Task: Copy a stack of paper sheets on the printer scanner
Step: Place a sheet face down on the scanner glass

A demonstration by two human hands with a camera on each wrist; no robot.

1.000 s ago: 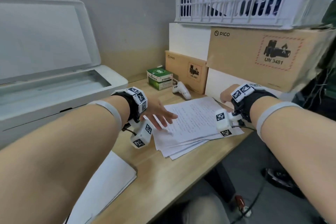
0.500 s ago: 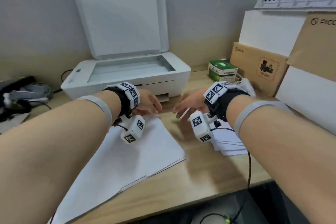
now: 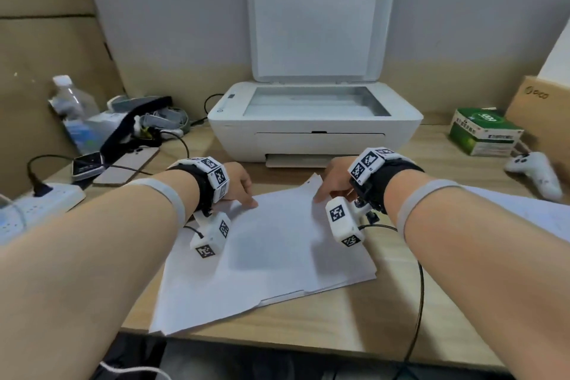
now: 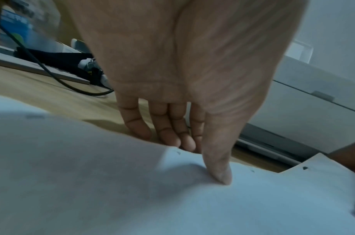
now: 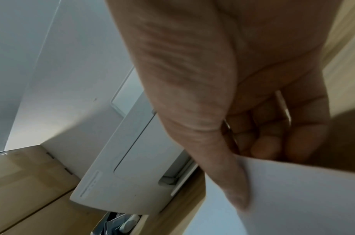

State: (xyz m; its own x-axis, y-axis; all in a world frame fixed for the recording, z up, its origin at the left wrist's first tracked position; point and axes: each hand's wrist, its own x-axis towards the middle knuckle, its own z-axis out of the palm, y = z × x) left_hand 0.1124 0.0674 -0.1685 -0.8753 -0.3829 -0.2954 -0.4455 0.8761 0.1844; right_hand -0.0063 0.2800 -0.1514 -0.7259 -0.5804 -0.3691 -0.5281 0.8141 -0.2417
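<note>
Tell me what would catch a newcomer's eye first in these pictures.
The white printer at the back of the desk, its scanner lid standing open. In front of it, the left hand and right hand each pinch the far edge of a stack of white sheets, thumbs on top.

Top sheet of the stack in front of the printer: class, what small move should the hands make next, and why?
Probably lift the top sheet clear of the stack. The right hand pinches its far corner, the left hand has thumb on top with fingertips tucked under the far edge, and the printer lid stands open over bare scanner glass.
</note>
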